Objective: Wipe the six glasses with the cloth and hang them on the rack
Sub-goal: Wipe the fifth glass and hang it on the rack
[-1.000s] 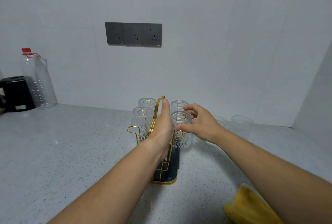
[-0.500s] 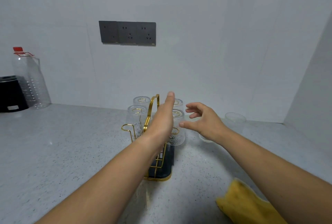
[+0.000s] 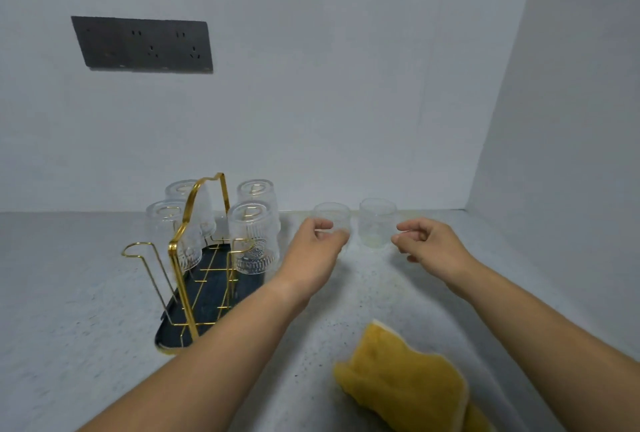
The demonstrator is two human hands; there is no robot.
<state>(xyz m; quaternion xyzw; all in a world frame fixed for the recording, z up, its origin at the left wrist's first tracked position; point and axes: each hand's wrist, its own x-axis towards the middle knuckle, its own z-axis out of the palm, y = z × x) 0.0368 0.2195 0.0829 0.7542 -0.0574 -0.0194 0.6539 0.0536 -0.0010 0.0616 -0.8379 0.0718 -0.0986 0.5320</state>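
Observation:
A gold wire rack on a dark tray carries several ribbed glasses hung upside down. Two more clear glasses stand upright on the counter to its right, the left one and the right one. My left hand is right at the left loose glass, fingers loosely curled in front of its lower part, with no firm grip visible. My right hand hovers just right of the other glass, fingers loosely curled and holding nothing. The yellow cloth lies on the counter near me.
The speckled grey counter runs to a white back wall with a dark socket panel. A white side wall closes the right end. One bare gold hook sticks out at the rack's near left.
Both hands left the rack and swung right to the two loose glasses. The view turned right, so the bottle and kettle dropped out of sight.

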